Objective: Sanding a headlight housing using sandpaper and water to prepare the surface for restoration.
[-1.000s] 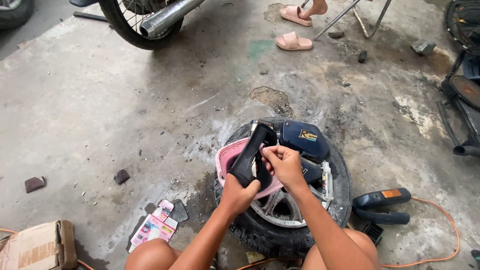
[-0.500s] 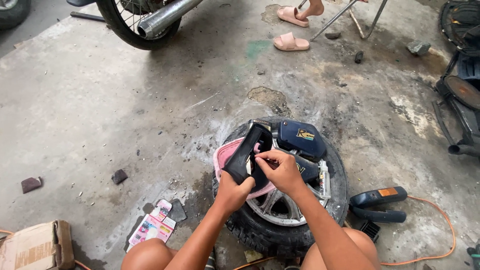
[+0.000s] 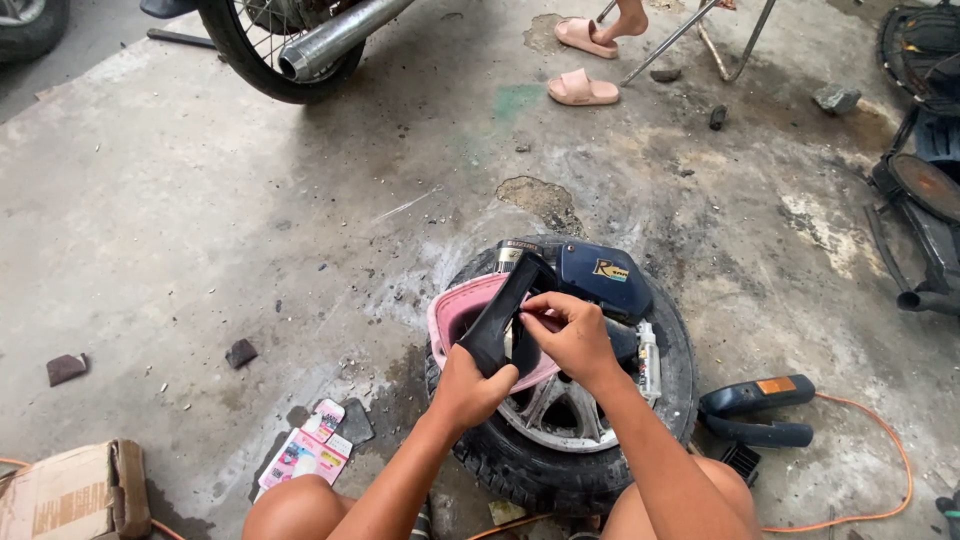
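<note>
My left hand (image 3: 468, 385) grips the lower end of a strip of black rubber inner tube (image 3: 505, 305) that stands up over a small wheel. My right hand (image 3: 570, 335) pinches the same rubber strip near its middle, fingers curled against it. Under both hands a pink bowl (image 3: 455, 308) rests on the wheel, a black tyre (image 3: 520, 470) with a silver spoked rim (image 3: 545, 415). A dark blue plastic cover (image 3: 600, 275) lies on the far side of the tyre, and a small white tube (image 3: 648, 352) lies on the rim to the right.
A dark blue power tool (image 3: 755, 410) with an orange cable (image 3: 895, 450) lies right of the tyre. Pink-and-white packets (image 3: 305, 455) and a cardboard box (image 3: 70, 495) lie left. Far off stand a motorcycle wheel with its exhaust pipe (image 3: 335, 40), pink sandals (image 3: 582, 90), another person's foot and scooter parts (image 3: 920, 190).
My right hand has shifted slightly along the rubber strip and the strip has tilted a little. The view has drifted a bit; everything else lies as before.
</note>
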